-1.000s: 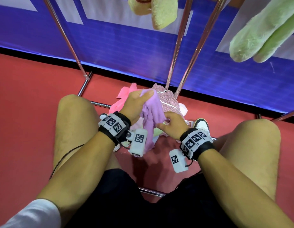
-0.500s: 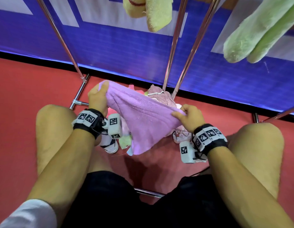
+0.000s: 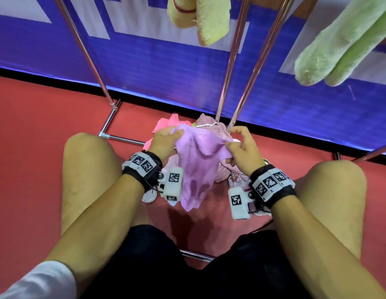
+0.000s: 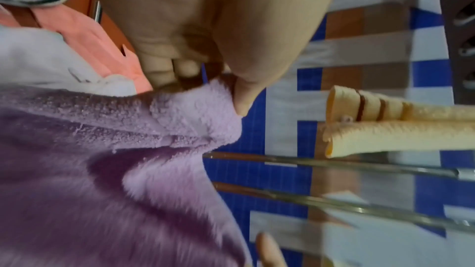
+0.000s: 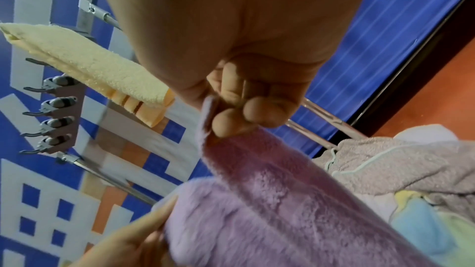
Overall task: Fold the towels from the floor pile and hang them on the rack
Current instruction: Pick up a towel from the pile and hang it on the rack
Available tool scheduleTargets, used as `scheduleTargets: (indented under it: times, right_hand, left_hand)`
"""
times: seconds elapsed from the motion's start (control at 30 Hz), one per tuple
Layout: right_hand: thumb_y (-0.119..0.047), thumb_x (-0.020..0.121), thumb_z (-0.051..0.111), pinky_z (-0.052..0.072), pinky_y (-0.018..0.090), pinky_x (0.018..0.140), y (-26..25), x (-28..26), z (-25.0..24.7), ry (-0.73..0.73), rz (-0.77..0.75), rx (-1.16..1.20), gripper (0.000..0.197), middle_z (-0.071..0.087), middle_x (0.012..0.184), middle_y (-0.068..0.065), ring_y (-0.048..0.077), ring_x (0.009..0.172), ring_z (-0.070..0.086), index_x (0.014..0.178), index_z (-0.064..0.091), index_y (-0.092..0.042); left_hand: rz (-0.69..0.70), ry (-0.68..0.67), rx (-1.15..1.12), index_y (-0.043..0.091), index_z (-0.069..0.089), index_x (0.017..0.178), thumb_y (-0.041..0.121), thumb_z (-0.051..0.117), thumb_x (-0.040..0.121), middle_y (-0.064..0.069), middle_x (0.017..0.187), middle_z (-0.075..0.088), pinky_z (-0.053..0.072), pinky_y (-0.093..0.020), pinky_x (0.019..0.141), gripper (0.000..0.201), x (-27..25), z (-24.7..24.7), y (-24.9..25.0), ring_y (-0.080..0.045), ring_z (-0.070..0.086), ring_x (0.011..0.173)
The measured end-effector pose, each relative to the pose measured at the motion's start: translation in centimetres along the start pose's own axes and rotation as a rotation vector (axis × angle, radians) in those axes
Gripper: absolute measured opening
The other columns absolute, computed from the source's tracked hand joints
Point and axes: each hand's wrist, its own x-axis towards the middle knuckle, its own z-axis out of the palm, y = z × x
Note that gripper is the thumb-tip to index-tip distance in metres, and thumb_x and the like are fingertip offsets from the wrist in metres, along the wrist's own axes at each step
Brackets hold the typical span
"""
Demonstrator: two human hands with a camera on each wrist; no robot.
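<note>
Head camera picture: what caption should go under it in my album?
Both hands, left and right, hold up a purple towel above the floor pile.

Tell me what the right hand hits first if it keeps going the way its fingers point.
Probably the rack poles just beyond the right hand, which pinches the purple towel; depth is unclear, so it could pass beside them.

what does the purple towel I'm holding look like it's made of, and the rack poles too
Purple towel: soft fabric, likely plush microfibre or terry; the wrist views show a fuzzy, matte pile, and it sags between the hands.
Rack poles: apparently polished metal tubing, judging by its bright, mirror-like streaks.
</note>
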Motion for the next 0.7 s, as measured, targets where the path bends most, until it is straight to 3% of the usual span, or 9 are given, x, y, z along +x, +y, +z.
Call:
scheduleTargets:
  times: [0.07, 0.17, 0.27, 0.33, 0.4, 0.47, 0.57, 0.63, 0.7]
  right_hand:
    - [0.003, 0.097, 0.045, 0.041, 0.024, 0.039, -0.3, -0.3, 0.8, -0.061, -0.016, 0.002, 0.022, 0.053, 0.045, -0.003, 0.012, 0.038, 0.051, 0.107, 0.044, -0.017]
    - [0.010, 0.094, 0.040, 0.046, 0.027, 0.043, -0.5, -0.5, 1.8, -0.114, -0.014, 0.043, 0.025, 0.055, 0.055, 0.005, 0.020, 0.044, 0.055, 0.091, 0.051, -0.014]
    - [0.016, 0.086, 0.044, 0.051, 0.033, 0.052, -0.2, -0.5, 2.3, -0.124, 0.020, 0.081, 0.033, 0.065, 0.068, 0.012, 0.030, 0.059, 0.060, 0.079, 0.062, -0.011]
    - [0.020, 0.082, 0.047, 0.053, 0.031, 0.055, 0.0, -0.6, 2.3, -0.125, 0.025, 0.083, 0.037, 0.069, 0.067, 0.009, 0.024, 0.057, 0.063, 0.080, 0.066, -0.012]
    - [0.025, 0.080, 0.046, 0.054, 0.024, 0.059, 0.3, -0.6, 2.3, -0.121, 0.028, 0.097, 0.041, 0.068, 0.066, 0.004, 0.013, 0.056, 0.064, 0.089, 0.066, -0.010]
    - [0.026, 0.080, 0.048, 0.051, 0.021, 0.063, 0.4, -0.5, 2.2, -0.118, 0.026, 0.125, 0.042, 0.065, 0.068, 0.005, 0.014, 0.062, 0.061, 0.095, 0.066, -0.009]
    - [0.015, 0.083, 0.064, 0.044, 0.022, 0.061, 0.7, -0.3, 2.1, -0.082, -0.001, 0.090, 0.029, 0.061, 0.068, 0.011, 0.017, 0.064, 0.049, 0.090, 0.068, -0.013]
    - [0.002, 0.082, 0.073, 0.049, 0.024, 0.063, 0.8, -0.2, 2.1, -0.049, -0.025, 0.034, 0.015, 0.067, 0.070, 0.019, 0.018, 0.065, 0.056, 0.085, 0.070, -0.012]
    - [-0.004, 0.083, 0.075, 0.050, 0.024, 0.064, 0.9, -0.2, 2.0, -0.038, -0.049, -0.008, 0.005, 0.068, 0.073, 0.027, 0.016, 0.064, 0.058, 0.084, 0.072, -0.009]
  left_hand:
    - [-0.042, -0.099, 0.031, 0.008, 0.062, 0.114, 0.003, 0.057, 0.095, -0.008, 0.090, 0.063, 0.054, -0.030, 0.064, 0.020, -1.1, 1.7, -0.1, -0.018, 0.061, 0.074]
    - [-0.027, -0.230, 0.114, 0.009, 0.054, 0.111, -0.003, 0.056, 0.094, -0.006, 0.086, 0.058, 0.051, -0.022, 0.051, 0.021, -2.6, 3.6, -0.5, -0.012, 0.060, 0.065]
    - [0.045, -0.257, 0.179, 0.004, 0.054, 0.099, -0.003, 0.062, 0.090, -0.007, 0.078, 0.059, 0.052, -0.021, 0.054, 0.014, -3.3, 4.2, -0.7, -0.009, 0.059, 0.059]
    - [0.081, -0.228, 0.182, 0.002, 0.060, 0.093, -0.004, 0.064, 0.088, -0.007, 0.071, 0.059, 0.052, -0.021, 0.054, 0.009, -3.2, 4.2, -0.6, -0.007, 0.057, 0.055]
    - [0.093, -0.238, 0.158, 0.002, 0.064, 0.091, -0.004, 0.059, 0.091, -0.011, 0.076, 0.063, 0.056, -0.023, 0.060, 0.008, -3.2, 4.2, -0.4, -0.011, 0.061, 0.060]
    - [0.082, -0.262, 0.124, 0.003, 0.065, 0.090, -0.004, 0.053, 0.095, -0.012, 0.080, 0.065, 0.056, -0.027, 0.069, 0.015, -3.0, 4.2, -0.4, -0.015, 0.063, 0.067]
    - [0.076, -0.274, 0.151, -0.003, 0.064, 0.097, -0.006, 0.049, 0.096, -0.013, 0.083, 0.063, 0.053, -0.023, 0.071, 0.016, -2.8, 4.3, -0.5, -0.017, 0.060, 0.072]
    - [0.108, -0.293, 0.190, -0.011, 0.062, 0.104, -0.006, 0.050, 0.095, -0.016, 0.089, 0.059, 0.050, -0.027, 0.074, 0.016, -2.8, 4.3, -0.7, -0.023, 0.054, 0.081]
    - [0.153, -0.310, 0.214, -0.001, 0.066, 0.110, -0.005, 0.054, 0.094, -0.017, 0.092, 0.062, 0.048, -0.036, 0.080, 0.020, -2.9, 4.3, -0.9, -0.025, 0.053, 0.086]
